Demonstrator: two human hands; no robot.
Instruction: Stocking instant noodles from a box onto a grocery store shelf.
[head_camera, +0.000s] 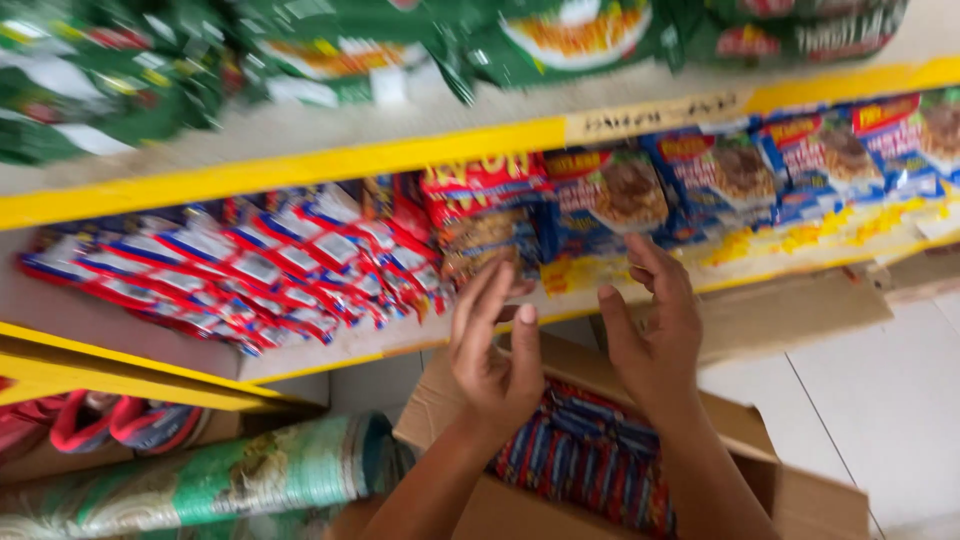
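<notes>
Your two forearms rise from the bottom edge over an open cardboard box (740, 440), which sits on the pale tiled floor (880, 400) and holds red-and-blue striped packets (590, 450) stacked on edge. Above it runs the yellow-edged shelf (300, 170), where rows of red-and-blue noodle packets (250, 270) lean like tiles and blue ones (720, 170) stand further right, faces out so they read from the aisle. Green packets (340, 50) fill the shelf above. Your left hand (495, 355) and right hand (655, 330) hang between box and shelf, palms turned toward each other, fingers spread, each grip released and holding nothing. They are apart, just before the shelf's front edge. Motion blur softens everything.
</notes>
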